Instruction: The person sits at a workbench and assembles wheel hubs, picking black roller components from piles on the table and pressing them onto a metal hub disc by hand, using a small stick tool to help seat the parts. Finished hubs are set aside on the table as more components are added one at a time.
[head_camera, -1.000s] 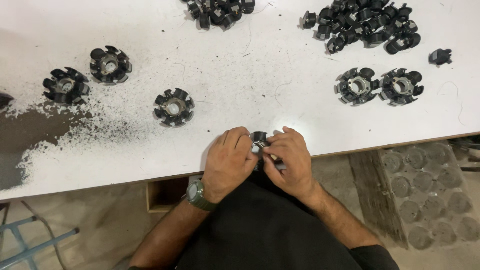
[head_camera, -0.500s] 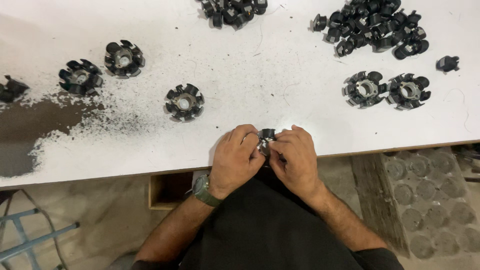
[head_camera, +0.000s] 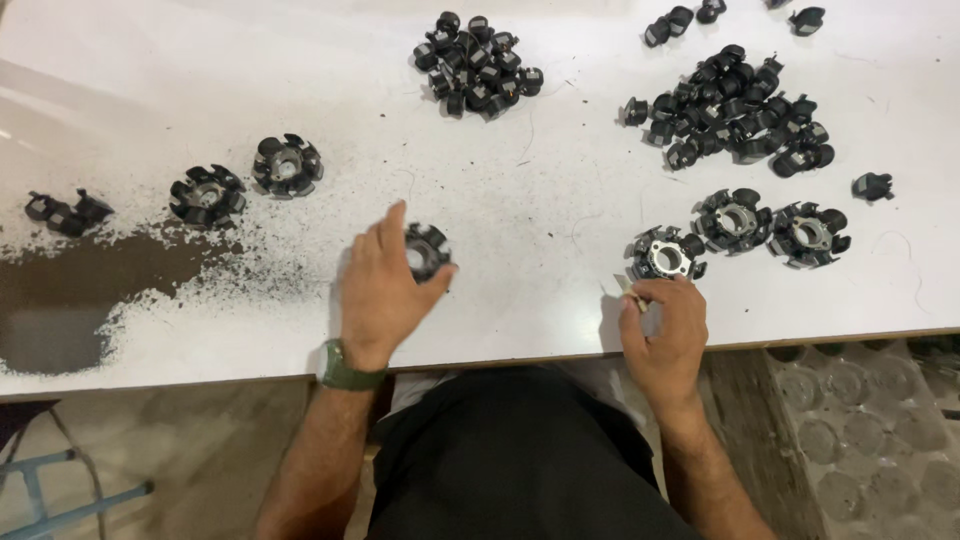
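Note:
My left hand (head_camera: 380, 290) lies on the white table (head_camera: 560, 200) with its fingers spread over a black ring-shaped part with fins (head_camera: 430, 250); the thumb is below the ring, the index finger above it. My right hand (head_camera: 665, 335) rests at the table's front edge with its fingers curled on a small pale stick-like piece (head_camera: 627, 291). Just beyond its fingertips lies a finned ring with a silvery centre (head_camera: 665, 256), apart from the hand.
Two more finned rings (head_camera: 770, 225) lie right of it and two (head_camera: 245, 180) at the left. Piles of small black parts (head_camera: 478, 62) (head_camera: 740, 110) sit farther back. A dark worn patch (head_camera: 100, 290) marks the left. A moulded tray (head_camera: 860, 440) lies below the edge.
Both hands were together at the table edge on one small part. They have now separated: the left reached to the ring on the table, and a silvery-centred ring now lies by the right hand.

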